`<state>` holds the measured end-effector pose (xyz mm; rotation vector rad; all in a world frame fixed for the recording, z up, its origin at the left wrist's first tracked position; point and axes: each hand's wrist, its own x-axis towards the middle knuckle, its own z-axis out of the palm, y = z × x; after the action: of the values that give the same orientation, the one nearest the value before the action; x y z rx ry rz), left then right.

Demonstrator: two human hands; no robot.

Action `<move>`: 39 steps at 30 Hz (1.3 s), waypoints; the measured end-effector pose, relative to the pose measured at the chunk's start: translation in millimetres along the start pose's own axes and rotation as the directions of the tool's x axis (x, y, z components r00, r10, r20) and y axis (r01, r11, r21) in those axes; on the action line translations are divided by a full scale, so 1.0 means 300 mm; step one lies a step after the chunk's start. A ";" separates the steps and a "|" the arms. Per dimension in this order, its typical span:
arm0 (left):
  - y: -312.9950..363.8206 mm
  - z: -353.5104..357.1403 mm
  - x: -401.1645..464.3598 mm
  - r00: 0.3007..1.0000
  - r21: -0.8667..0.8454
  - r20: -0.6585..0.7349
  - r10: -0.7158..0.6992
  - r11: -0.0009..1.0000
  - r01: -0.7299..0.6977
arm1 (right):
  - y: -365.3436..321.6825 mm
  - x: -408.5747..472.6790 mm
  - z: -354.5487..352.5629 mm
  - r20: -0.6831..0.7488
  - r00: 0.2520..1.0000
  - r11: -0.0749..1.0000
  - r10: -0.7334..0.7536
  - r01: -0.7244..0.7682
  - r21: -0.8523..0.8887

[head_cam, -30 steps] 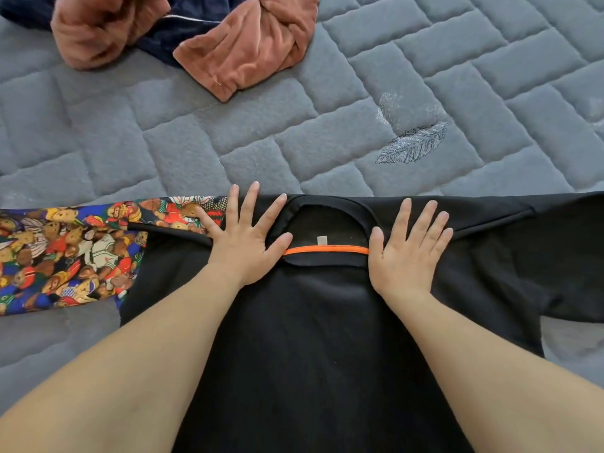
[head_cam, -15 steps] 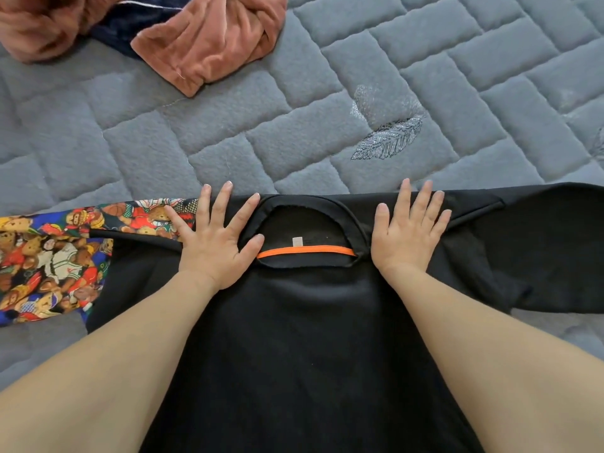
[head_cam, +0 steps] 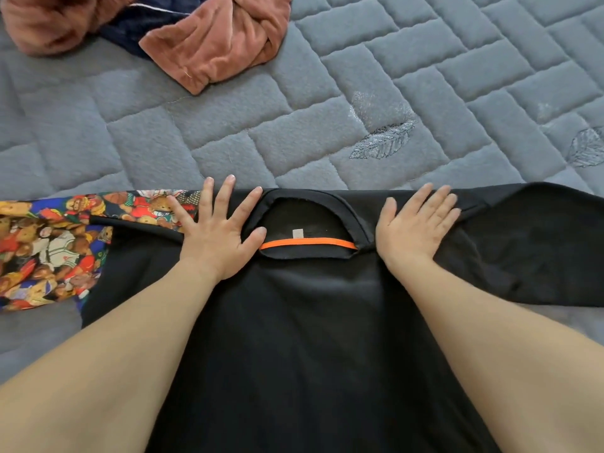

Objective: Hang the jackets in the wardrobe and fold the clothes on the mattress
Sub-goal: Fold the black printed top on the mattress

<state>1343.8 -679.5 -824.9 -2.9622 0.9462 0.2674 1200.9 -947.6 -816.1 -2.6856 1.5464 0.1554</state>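
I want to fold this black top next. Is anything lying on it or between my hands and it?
Nothing visible. Left hand and right hand rest flat on the black top beside the collar.

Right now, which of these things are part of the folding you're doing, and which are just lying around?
In use:
black top, spread flat
left hand pressing its shoulder
right hand pressing the other shoulder
grey mattress

Lying about:
pink velvet garment
navy garment under it
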 end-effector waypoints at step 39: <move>-1.210 -0.125 -0.555 0.055 -0.895 0.442 -0.895 -0.436 0.094 | -1.373 -0.839 0.072 0.241 0.384 0.394 -0.891 0.919 -0.008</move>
<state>1425.7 -290.6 -771.6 -3.4351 -2.7830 -0.6059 1430.1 -522.1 -817.6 -3.0348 -0.1998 0.4671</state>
